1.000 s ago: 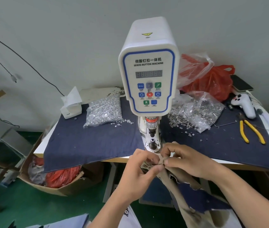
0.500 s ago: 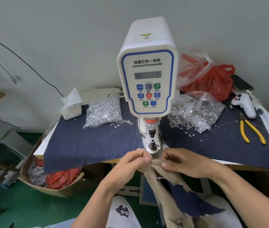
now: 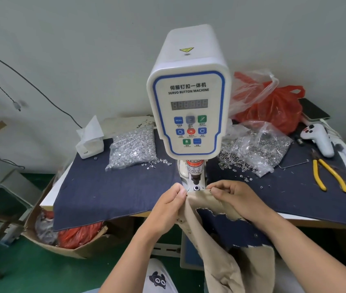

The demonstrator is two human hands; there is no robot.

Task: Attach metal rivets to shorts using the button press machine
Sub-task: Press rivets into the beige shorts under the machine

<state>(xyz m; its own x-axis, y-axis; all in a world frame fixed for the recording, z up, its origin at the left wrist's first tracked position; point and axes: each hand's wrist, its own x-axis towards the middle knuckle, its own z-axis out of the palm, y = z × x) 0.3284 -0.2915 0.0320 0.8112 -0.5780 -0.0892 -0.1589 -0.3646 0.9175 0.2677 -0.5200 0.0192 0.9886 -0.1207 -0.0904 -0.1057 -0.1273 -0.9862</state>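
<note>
The white and blue servo button machine [image 3: 189, 106] stands at the table's front, its press head and lower die [image 3: 196, 188] just beyond my hands. Beige shorts [image 3: 214, 246] with a dark blue lining hang from the table edge down toward my lap. My left hand [image 3: 171, 205] pinches the fabric's top edge at the left, my right hand [image 3: 229, 194] pinches it at the right. The edge is pulled flat between them, right in front of the die. Small metal rivets show at each pinched corner.
A clear bag of silver rivets [image 3: 133, 148] lies left of the machine, another open bag of metal rings [image 3: 254, 148] to the right. Yellow pliers [image 3: 326, 174], a white controller [image 3: 318, 138], a red plastic bag [image 3: 273, 106] and a tissue box [image 3: 89, 140] sit on the dark cloth [image 3: 115, 191].
My hands have drawn apart, stretching the bunched fabric edge flat in front of the die. The shorts hang lower and more spread out.
</note>
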